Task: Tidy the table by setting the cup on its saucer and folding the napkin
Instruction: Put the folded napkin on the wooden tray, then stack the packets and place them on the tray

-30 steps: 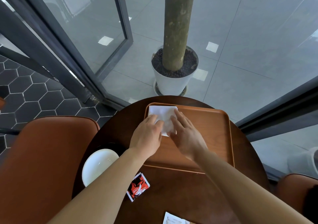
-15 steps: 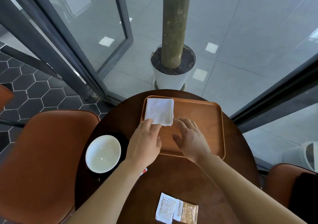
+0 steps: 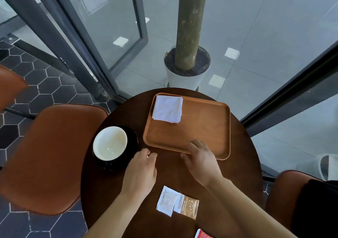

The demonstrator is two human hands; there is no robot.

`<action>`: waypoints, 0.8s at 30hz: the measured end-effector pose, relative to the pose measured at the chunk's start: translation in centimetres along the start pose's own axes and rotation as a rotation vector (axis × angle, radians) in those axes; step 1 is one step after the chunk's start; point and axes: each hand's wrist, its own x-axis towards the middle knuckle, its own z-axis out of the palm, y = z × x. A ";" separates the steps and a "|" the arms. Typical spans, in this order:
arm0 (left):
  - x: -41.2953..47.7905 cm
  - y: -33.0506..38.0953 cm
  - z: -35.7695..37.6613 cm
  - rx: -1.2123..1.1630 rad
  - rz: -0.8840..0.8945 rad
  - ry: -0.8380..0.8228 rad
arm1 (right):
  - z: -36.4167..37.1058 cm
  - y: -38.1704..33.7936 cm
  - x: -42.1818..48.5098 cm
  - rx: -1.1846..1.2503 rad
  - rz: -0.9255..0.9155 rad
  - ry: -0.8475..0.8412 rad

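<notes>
A folded white napkin [image 3: 167, 109] lies flat in the far left corner of the wooden tray [image 3: 206, 128]. A white cup [image 3: 110, 143] stands on a black saucer [image 3: 133, 140] at the left of the round dark table [image 3: 175, 172]. My left hand [image 3: 140, 173] hovers over the table just right of the saucer, fingers loosely curled, holding nothing. My right hand [image 3: 202, 160] rests at the tray's near edge, fingers spread, with nothing in it.
Two sachets, a white sachet [image 3: 166, 200] and a brown sachet [image 3: 187, 206], lie near the table's front. A red packet [image 3: 202, 234] shows at the bottom edge. Orange chairs [image 3: 49, 155] flank the table. A potted trunk [image 3: 186, 69] stands behind glass.
Both hands have let go of the folded napkin and drawn back toward me, off the tray. The view has tilted down, showing the cup on its saucer and the sachets.
</notes>
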 end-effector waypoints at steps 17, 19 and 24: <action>-4.8 -1.8 1.7 0.065 0.064 -0.079 | 3.1 -2.0 -10.1 -0.125 0.012 -0.253; -5.5 -1.9 2.0 0.031 0.081 -0.086 | 3.6 -2.2 -10.9 -0.183 -0.014 -0.271; -7.3 -0.9 2.9 -0.022 0.087 -0.109 | 4.1 -1.7 -11.6 -0.233 -0.063 -0.236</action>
